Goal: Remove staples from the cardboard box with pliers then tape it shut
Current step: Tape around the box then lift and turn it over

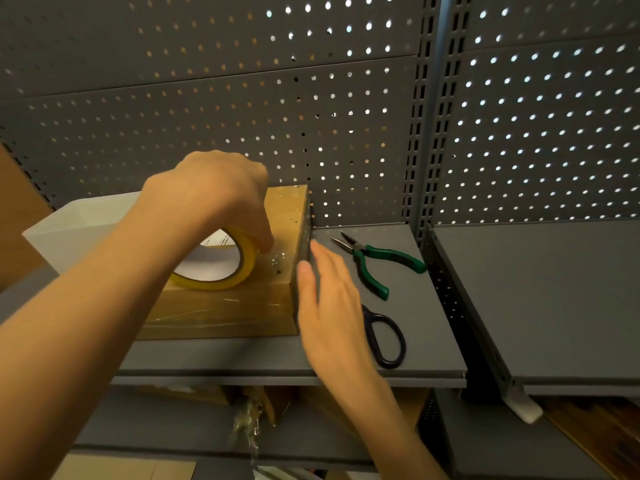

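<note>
A flat cardboard box (221,313) lies on the grey shelf (415,327), with clear tape strips across its top. My left hand (214,192) reaches over the box and grips a yellow-rimmed tape roll (242,268) standing on the box top. My right hand (329,299) lies with straight fingers against the box's right side. Green-handled needle-nose pliers (374,265) rest on the shelf just right of the box, untouched.
Dark-handled scissors (384,337) lie on the shelf below the pliers, partly behind my right hand. A white bin (76,223) stands left of the box. Perforated metal panels (311,98) back the shelf. Cardboard and crumpled tape sit on the lower shelf (249,424).
</note>
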